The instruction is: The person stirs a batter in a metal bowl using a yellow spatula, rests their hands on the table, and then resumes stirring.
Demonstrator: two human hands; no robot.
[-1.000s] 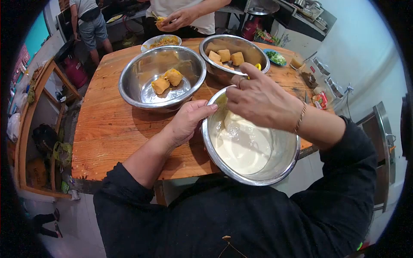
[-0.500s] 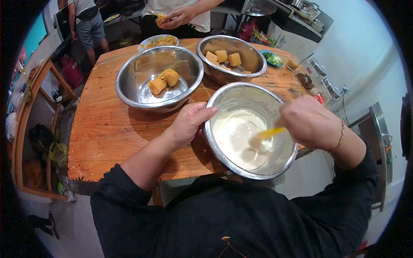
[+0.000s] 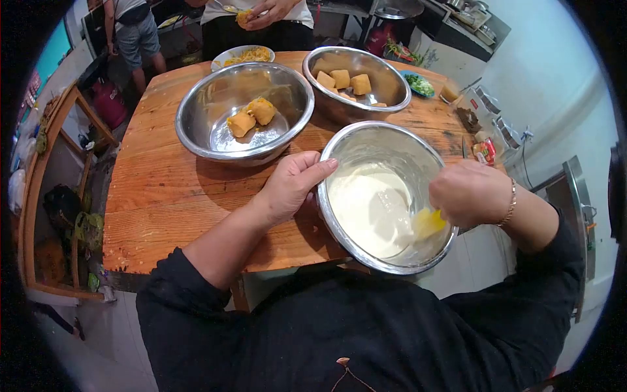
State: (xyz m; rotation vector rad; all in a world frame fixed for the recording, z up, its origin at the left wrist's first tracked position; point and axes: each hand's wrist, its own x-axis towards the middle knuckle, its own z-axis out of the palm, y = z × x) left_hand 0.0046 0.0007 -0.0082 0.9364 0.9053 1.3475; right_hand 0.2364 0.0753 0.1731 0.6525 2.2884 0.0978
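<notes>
My left hand (image 3: 292,186) grips the left rim of a steel mixing bowl (image 3: 400,266), thumb over the edge and fingers underneath. The bowl tilts toward me at the table's front edge, with smooth, cream-coloured batter (image 3: 362,209) inside. Closed into a fist, my right hand (image 3: 471,191) holds a yellow spatula (image 3: 428,223); motion blurs it, and its lower end dips into the batter by the right wall. Beyond my left hand stands a second steel bowl (image 3: 196,151) containing two stuffed tofu pieces (image 3: 251,117).
A third steel bowl (image 3: 353,116) holds several tofu cubes (image 3: 340,78). Behind are a plate of orange shreds (image 3: 249,55) and chopped greens (image 3: 418,84). Across the wooden table (image 3: 150,215), a person (image 3: 258,19) handles tofu and a spoon. Plastic containers (image 3: 503,130) line the right wall.
My right hand has swept the spatula through the batter toward the bowl's right wall and slightly down. My left hand keeps its hold on the rim. The person opposite now shows a spoon at the tofu.
</notes>
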